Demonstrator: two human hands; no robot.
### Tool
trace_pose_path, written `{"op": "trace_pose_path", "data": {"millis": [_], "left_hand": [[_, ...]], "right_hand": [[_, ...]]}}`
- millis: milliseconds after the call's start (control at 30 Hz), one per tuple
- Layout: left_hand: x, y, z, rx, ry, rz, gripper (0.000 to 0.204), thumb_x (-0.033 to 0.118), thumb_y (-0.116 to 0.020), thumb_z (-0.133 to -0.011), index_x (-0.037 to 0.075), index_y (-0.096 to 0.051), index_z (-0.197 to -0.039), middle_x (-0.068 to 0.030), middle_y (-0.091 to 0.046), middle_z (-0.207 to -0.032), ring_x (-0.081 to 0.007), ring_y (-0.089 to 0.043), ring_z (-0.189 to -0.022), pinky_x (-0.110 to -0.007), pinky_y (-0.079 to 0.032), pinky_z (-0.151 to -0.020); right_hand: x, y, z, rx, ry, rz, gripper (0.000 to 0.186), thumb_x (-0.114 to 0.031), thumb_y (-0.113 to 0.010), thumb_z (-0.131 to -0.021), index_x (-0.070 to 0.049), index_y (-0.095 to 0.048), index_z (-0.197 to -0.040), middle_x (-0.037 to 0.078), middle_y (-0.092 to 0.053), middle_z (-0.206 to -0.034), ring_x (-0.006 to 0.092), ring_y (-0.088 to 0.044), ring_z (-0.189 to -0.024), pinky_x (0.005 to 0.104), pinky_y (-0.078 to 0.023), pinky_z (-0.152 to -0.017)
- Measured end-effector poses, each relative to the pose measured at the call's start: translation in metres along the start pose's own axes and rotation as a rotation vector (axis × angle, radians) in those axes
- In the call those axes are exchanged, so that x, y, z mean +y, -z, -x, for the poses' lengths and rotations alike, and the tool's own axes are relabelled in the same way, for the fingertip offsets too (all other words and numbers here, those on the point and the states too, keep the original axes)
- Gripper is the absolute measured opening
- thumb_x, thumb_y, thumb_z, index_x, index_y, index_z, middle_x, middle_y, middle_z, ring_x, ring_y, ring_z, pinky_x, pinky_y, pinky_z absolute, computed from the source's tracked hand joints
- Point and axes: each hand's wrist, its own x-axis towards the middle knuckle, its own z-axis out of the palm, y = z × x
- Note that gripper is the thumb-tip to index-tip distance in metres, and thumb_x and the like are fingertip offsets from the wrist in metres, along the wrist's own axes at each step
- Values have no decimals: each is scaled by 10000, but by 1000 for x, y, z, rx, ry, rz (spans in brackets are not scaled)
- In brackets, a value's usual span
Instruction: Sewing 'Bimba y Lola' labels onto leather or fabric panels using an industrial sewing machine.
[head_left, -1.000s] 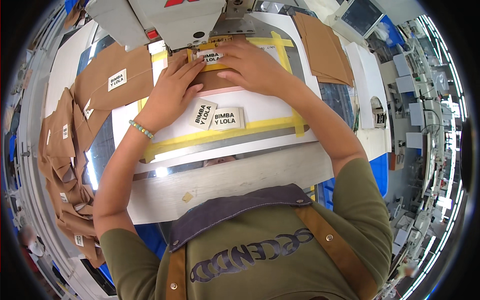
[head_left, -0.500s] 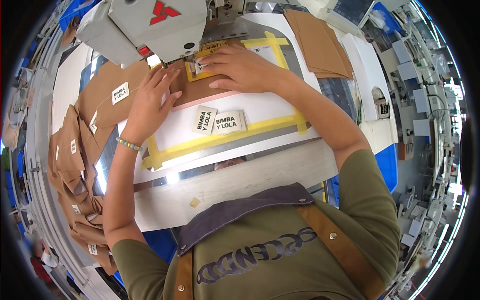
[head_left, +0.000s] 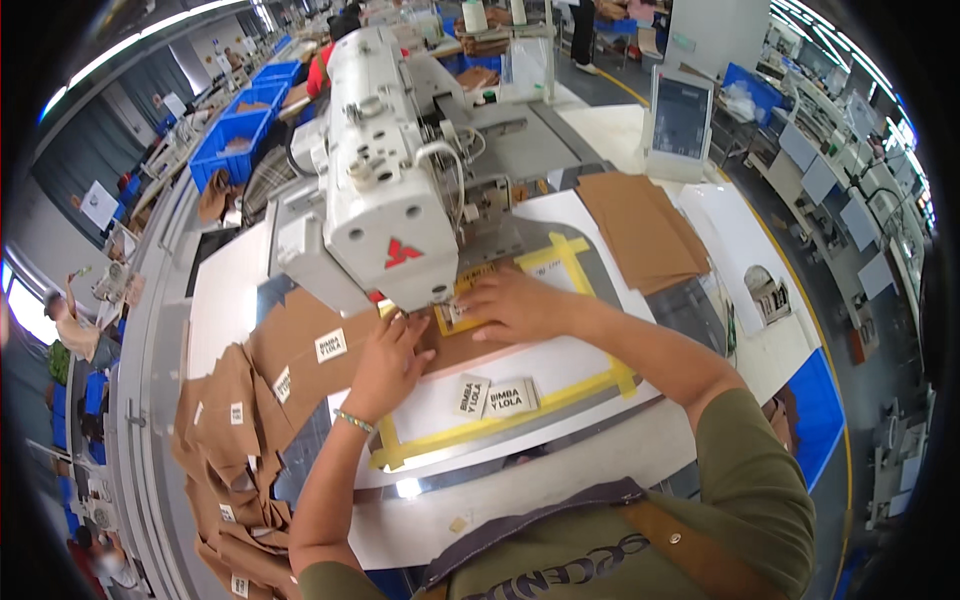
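Note:
My left hand [head_left: 390, 366] lies with fingers extended on a brown fabric piece [head_left: 455, 350], close to the head of a white sewing machine [head_left: 385, 225]. Flat on a yellow-edged template [head_left: 452, 322] over that fabric rests my right hand [head_left: 520, 306], its fingers stretched out. The needle area is partly hidden behind the machine head. In front of the hands, small white printed labels [head_left: 512, 397] lie on a white sheet [head_left: 425, 418] bordered with yellow tape [head_left: 500, 435].
Labelled brown pieces [head_left: 235, 420] trail off the left side in a crumpled heap. A flat stack of brown pieces [head_left: 640, 230] lies at the right, below a screen panel [head_left: 680, 120]. Blue bins [head_left: 232, 148] stand at the far left.
The view has tilted up, so the machine's whole top and the room behind now show. Both hands remain at nearly the same places on the fabric and template.

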Motion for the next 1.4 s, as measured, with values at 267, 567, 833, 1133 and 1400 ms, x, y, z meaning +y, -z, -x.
{"op": "trace_pose_path", "data": {"millis": [267,567,833,1133,1400], "left_hand": [[-2,5,0,-60,34,9,525,164,-772,-957,-16,-638,-1431,-214,-650,-1475,-501,-543,-1359,-548,-442,-1197],[0,-2,5,-72,77,20,534,185,-777,-963,-16,-640,-1439,-238,-630,-1494,-496,-474,-1475,-554,-418,-1228],[-15,-13,1,-36,32,-12,569,206,-766,-979,-2,-619,-1488,-218,-631,-1518,-508,-479,-1469,-538,-417,-1233],[-5,-15,-2,-56,54,-11,556,194,-728,-1019,41,-593,-1536,-143,-577,-1613,-443,-518,-1424,-513,-389,-1249],[2,-15,-4,-91,54,22,442,166,-723,-1013,27,-686,-1431,-104,-605,-1593,-397,-503,-1423,-478,-407,-1239]], "right_hand": [[9,5,-12,3,-60,-46,474,-457,-620,-1075,-87,-760,-1337,87,-649,-1535,330,-541,-1433,527,-397,-1206],[16,-8,-3,83,-60,27,482,-432,-627,-1070,-86,-727,-1390,93,-650,-1531,327,-541,-1438,494,-393,-1223],[48,25,55,493,-276,-83,291,-281,-670,-1019,-70,-791,-1179,192,-701,-1394,396,-631,-1311,501,-478,-1121],[84,25,74,669,-363,196,241,-250,-740,-988,-46,-832,-1076,140,-796,-1232,366,-715,-1180,482,-556,-1046],[74,26,75,590,-465,71,262,-271,-721,-1012,-70,-834,-1136,146,-766,-1330,357,-676,-1274,467,-527,-1103]]}}
